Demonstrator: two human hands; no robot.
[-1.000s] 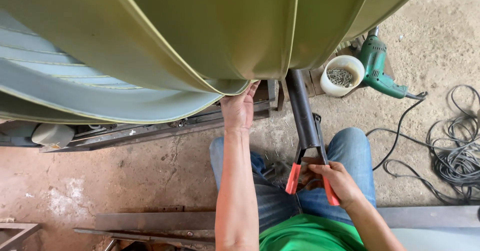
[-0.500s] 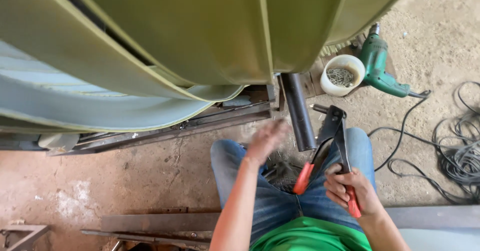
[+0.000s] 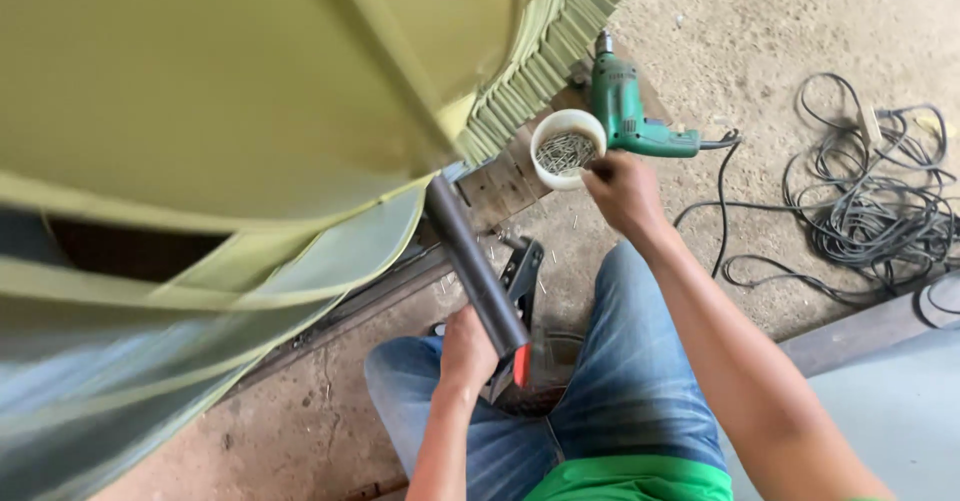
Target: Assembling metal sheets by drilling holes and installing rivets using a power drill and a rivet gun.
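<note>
My left hand [image 3: 467,346] is closed around a hand riveter [image 3: 520,291] with black jaws and red grips, held low between my knees beside a dark steel tube [image 3: 472,261]. My right hand [image 3: 622,189] is stretched forward, its fingertips bunched at the rim of a white cup [image 3: 565,148] filled with small metal rivets. Whether the fingers pinch a rivet is hidden. A green electric drill [image 3: 625,111] lies just behind the cup.
A large olive-green sheet-metal body [image 3: 230,101] with ribbed edges fills the upper left and overhangs the tube. Coiled black cable [image 3: 870,211] lies on the concrete floor at the right. A grey slab [image 3: 890,381] sits at the lower right.
The riveter has passed from my right hand to my left. My left hand came off the sheet metal, and my right hand reached forward to the cup.
</note>
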